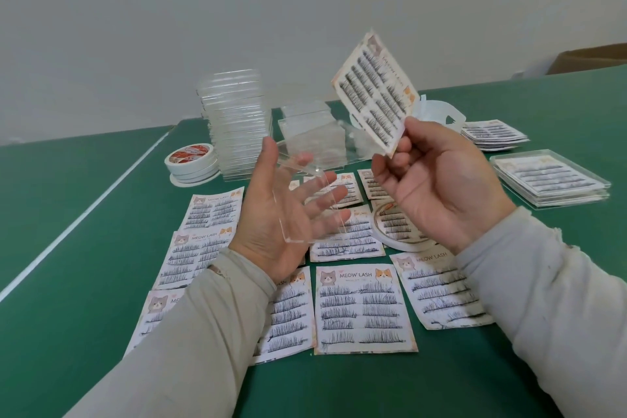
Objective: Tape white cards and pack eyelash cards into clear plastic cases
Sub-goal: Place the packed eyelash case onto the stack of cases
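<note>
My left hand [281, 210] is raised palm up above the table, with an open clear plastic case [315, 176] lying across its straight fingers. My right hand [437, 190] pinches the lower corner of an eyelash card [376, 95] and holds it up, tilted, to the right of the case. Several more eyelash cards printed MEOW LASH [364, 309] lie face up on the green table [84, 282] below both hands.
A tall stack of empty clear cases [237, 125] stands at the back, with shorter stacks [310, 132] beside it. Tape rolls [191, 161] sit at the left; another tape roll [400, 224] lies on the cards. Filled cases [549, 180] and a card pile [495, 134] are at right.
</note>
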`<action>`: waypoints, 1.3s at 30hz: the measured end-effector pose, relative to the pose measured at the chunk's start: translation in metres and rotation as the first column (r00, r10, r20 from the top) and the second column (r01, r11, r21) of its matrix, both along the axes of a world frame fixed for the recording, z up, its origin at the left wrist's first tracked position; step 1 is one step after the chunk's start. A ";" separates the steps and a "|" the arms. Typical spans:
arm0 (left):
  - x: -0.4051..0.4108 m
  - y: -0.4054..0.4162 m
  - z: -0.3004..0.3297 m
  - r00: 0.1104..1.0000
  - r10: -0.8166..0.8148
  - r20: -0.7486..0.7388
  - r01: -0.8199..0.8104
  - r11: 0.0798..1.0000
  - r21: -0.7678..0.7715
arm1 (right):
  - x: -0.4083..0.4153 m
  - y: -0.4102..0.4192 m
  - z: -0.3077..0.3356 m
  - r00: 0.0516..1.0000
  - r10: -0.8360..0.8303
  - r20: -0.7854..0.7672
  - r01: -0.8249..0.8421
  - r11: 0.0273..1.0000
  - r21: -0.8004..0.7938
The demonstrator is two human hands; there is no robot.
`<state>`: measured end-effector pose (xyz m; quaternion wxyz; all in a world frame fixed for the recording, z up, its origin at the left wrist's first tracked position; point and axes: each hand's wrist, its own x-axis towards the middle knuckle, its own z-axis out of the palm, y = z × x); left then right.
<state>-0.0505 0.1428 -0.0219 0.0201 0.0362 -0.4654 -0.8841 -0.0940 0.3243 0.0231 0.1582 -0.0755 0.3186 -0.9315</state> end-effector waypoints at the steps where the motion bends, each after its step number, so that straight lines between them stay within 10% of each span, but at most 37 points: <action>1: 0.000 0.000 -0.001 1.000 -0.022 0.016 0.022 1.000 -0.002 | -0.001 0.001 0.001 1.000 -0.016 -0.005 0.016 1.000 -0.011; 15: 0.000 -0.001 0.001 0.984 -0.156 0.085 0.150 0.986 0.077 | -0.003 0.005 0.002 0.995 -0.082 -0.053 0.083 0.996 0.032; 22: -0.001 -0.006 -0.004 0.989 -0.100 -0.108 0.120 0.972 0.201 | 0.005 0.002 -0.010 0.904 0.106 -0.413 0.090 0.900 0.427; 39: -0.002 -0.008 -0.006 0.966 -0.216 -0.146 0.241 0.952 0.187 | 0.012 -0.008 -0.017 0.837 0.213 -0.503 0.201 0.737 0.646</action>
